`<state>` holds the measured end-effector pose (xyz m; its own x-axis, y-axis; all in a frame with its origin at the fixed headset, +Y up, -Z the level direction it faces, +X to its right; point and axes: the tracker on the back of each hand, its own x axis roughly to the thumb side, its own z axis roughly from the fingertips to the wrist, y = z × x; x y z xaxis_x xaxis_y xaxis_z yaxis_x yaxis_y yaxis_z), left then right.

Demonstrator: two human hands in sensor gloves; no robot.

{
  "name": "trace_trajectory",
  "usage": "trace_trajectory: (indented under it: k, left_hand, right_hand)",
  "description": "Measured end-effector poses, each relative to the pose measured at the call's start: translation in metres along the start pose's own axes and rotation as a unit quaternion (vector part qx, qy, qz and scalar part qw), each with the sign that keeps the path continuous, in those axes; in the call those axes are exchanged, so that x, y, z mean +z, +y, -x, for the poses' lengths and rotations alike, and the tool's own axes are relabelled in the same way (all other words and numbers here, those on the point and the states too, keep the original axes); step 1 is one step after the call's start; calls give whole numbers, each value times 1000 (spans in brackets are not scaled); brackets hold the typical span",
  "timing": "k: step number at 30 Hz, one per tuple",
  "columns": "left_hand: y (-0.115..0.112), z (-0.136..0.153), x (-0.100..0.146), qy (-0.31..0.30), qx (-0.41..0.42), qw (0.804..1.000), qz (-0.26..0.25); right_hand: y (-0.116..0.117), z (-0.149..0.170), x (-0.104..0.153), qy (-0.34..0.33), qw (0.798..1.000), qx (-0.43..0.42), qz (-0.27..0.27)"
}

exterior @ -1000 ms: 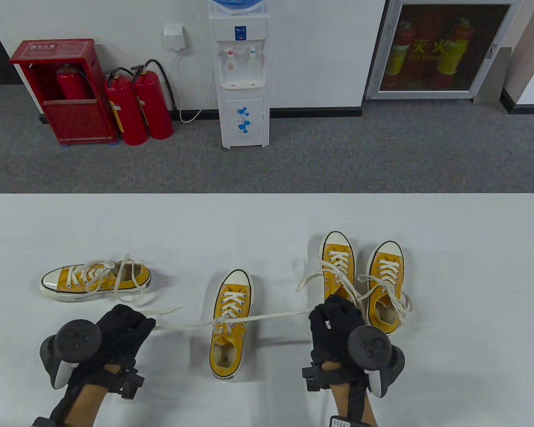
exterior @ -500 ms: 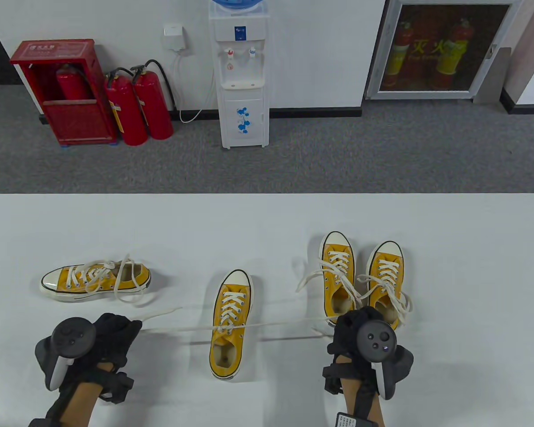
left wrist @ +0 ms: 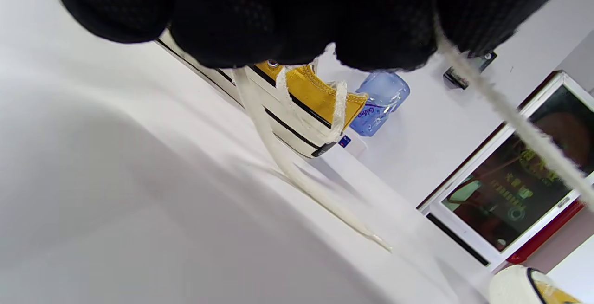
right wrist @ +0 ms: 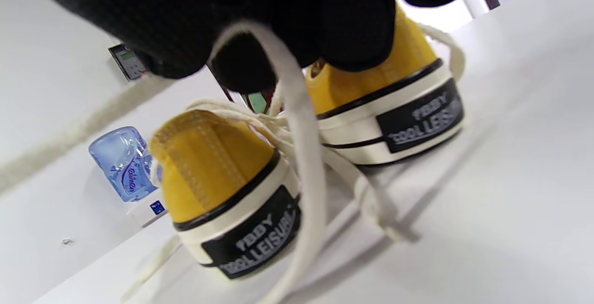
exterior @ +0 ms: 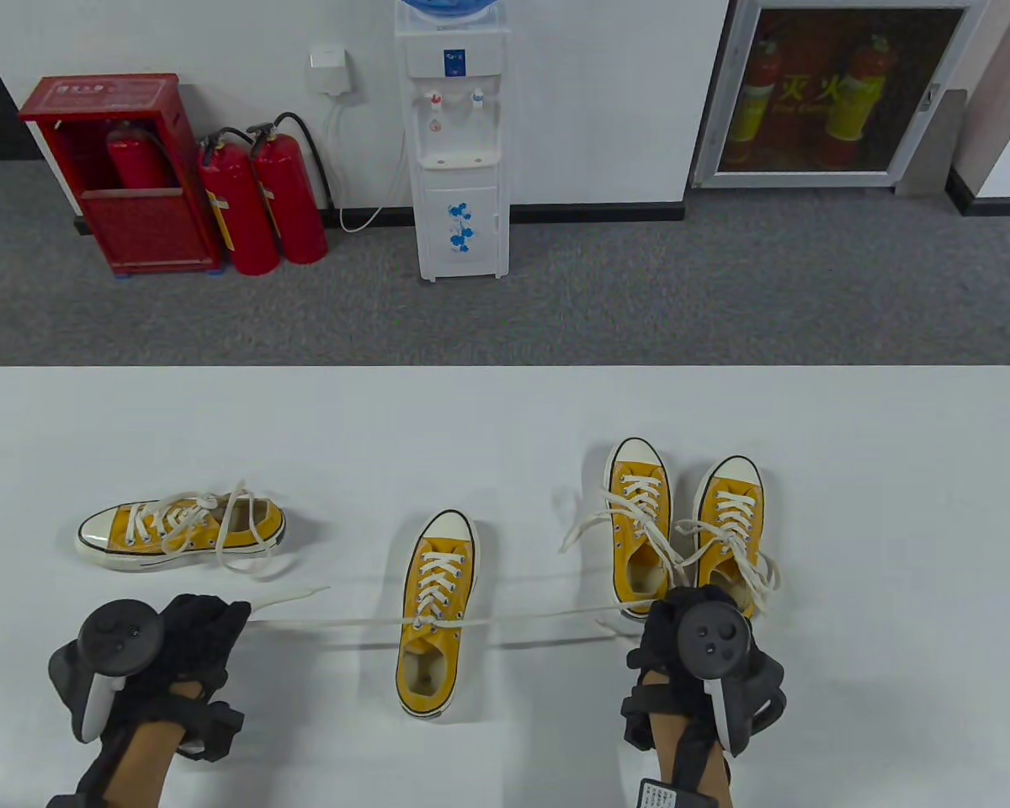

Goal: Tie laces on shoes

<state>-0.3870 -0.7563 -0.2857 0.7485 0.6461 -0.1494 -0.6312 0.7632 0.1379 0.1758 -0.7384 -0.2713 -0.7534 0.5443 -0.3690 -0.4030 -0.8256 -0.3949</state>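
Table view shows the left hand (exterior: 194,635) and right hand (exterior: 677,627) each gripping a soft, floppy lace (exterior: 522,620) end of the light middle shoe (exterior: 434,613), pulled tight; best held near the tips

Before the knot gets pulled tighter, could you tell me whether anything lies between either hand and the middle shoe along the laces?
Nothing visible does. The left hand and right hand each grip a lace end, and both laces run taut over bare table to the middle shoe. The right-hand pair of shoes sits just beyond the right hand, off the line.
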Motion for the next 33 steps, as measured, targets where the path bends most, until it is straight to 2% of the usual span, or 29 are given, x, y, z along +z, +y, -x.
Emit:
trace_trajectory:
  k: [4, 7, 10, 13, 15, 17, 20, 24, 28, 30, 33]
  left_hand:
    - [1, -1, 1, -5, 18, 1000, -5]
    - [1, -2, 1, -8, 25, 1000, -6]
    - [1, -2, 1, -11, 33, 999, -8]
    - [2, -2, 1, -14, 41, 999, -7]
    - [2, -2, 1, -17, 44, 999, -7]
    - [1, -3, 1, -19, 46, 999, -7]
    - [1, -3, 1, -23, 47, 999, -5]
    - [1, -3, 1, -26, 48, 999, -4]
    - [1, -3, 1, -26, 50, 998, -3]
    - [1, -4, 1, -26, 52, 998, -3]
    - [2, -4, 2, -26, 54, 998, -3]
  right_hand:
    - [-4, -17, 9, -53, 998, 6, 27]
    - [0, -39, 23, -133, 990, -26, 27]
    - [13, -62, 41, -207, 977, -40, -19]
    - [37, -88, 59, -263, 959, 9, -109]
    - [54, -101, 69, -272, 945, 72, -165]
    - [69, -109, 75, -286, 937, 101, -173]
    - [88, -117, 80, -274, 923, 137, -231]
    - [101, -121, 80, -270, 922, 141, -238]
    - [102, -120, 79, -263, 925, 124, -246]
    - [96, -118, 76, -257, 938, 75, -219]
    - [82, -113, 69, -240, 941, 33, -236]
